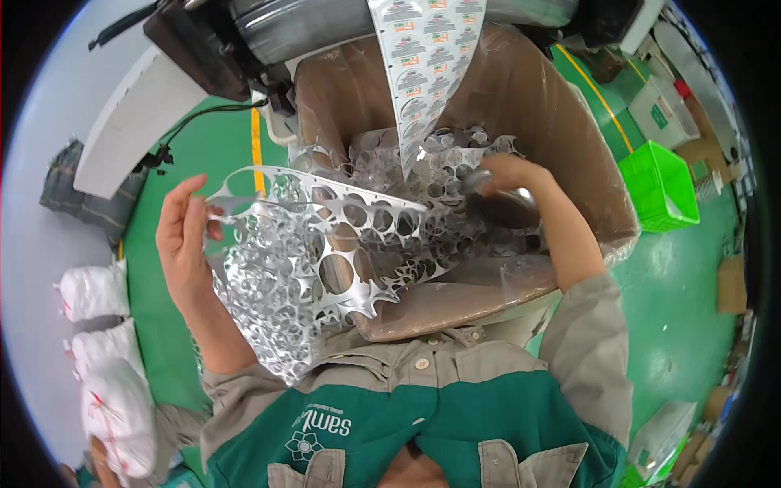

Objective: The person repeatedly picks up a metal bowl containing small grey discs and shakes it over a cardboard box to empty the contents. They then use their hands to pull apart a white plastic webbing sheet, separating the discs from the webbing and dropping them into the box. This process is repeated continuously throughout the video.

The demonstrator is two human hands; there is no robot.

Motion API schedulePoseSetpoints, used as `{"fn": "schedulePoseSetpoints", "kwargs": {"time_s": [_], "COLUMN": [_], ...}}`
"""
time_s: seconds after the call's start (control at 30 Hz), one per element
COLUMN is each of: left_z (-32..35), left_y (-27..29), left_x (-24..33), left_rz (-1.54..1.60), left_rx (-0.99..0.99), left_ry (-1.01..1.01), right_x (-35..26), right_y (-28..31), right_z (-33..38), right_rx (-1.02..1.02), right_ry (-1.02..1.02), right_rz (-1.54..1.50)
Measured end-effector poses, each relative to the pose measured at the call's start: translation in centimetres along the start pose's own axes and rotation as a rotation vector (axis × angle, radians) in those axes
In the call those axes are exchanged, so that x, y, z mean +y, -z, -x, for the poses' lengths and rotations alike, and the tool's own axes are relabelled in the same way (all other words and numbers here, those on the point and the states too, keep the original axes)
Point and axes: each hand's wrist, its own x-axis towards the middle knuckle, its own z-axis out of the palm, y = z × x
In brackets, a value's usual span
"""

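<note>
My left hand (185, 232) is raised at the left, its fingers closed on the end of a silvery foil strip (350, 210) punched with round holes. From there the strip stretches right, over the big lined box. Below it, a heap of similar perforated foil scrap (272, 276) spills over the box's left side. Inside the box (582, 163), my right hand (512, 173) is curled at the rim of a round, shiny dark metal vessel, like a bowl (506, 210). Its fingertips are partly hidden. Loose scrap with round holes lies around that vessel.
A printed foil web (423, 65) hangs from a metal roller (313, 31) into the box. A white machine arm (130, 122) juts out at the left. White sacks (93, 293) line the left wall. At the right stands a bright green crate (659, 189). Another person's hand (102, 464) shows at lower left.
</note>
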Motion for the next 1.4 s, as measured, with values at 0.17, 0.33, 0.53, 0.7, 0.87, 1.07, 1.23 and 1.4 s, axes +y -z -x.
{"fn": "schedulePoseSetpoints", "kwargs": {"time_s": [0.17, 0.33, 0.53, 0.7, 0.87, 1.07, 1.23, 1.4], "left_z": [0.5, 0.3, 0.6, 2.1, 0.6, -0.3, -2.6, -2.6], "left_y": [-2.2, 1.9, 17.7, 16.2, -4.1, -11.7, -8.4, -5.4], "left_x": [2.3, 5.8, -1.2, -5.5, -0.6, -6.5, -1.1, 0.6], "left_rz": [-0.079, -0.051, -0.435, -1.009, -0.672, -1.08, -0.504, -0.25], "left_rx": [-0.052, 0.562, 0.795, 0.349, -0.39, -1.196, -0.88, -0.624], "left_ry": [-0.11, -0.336, -0.172, -0.126, -0.298, -0.278, -0.167, -0.287], "right_x": [-9.6, -7.3, -3.0, -3.0, -3.3, -5.9, -5.3, -4.2], "right_y": [10.0, -0.1, -5.4, -5.6, -4.7, 5.7, 10.7, 2.9], "right_z": [3.0, -1.6, -1.4, -2.1, -1.8, 0.7, 3.4, -1.1], "right_rx": [0.131, -0.117, -0.076, -0.147, -0.103, 0.169, 0.537, 0.002], "right_ry": [0.241, -0.04, -0.07, -0.133, -0.087, -0.062, 0.253, 0.074], "right_rz": [-1.666, -1.315, 0.064, 0.17, 0.067, -0.346, -1.655, -1.418]}}
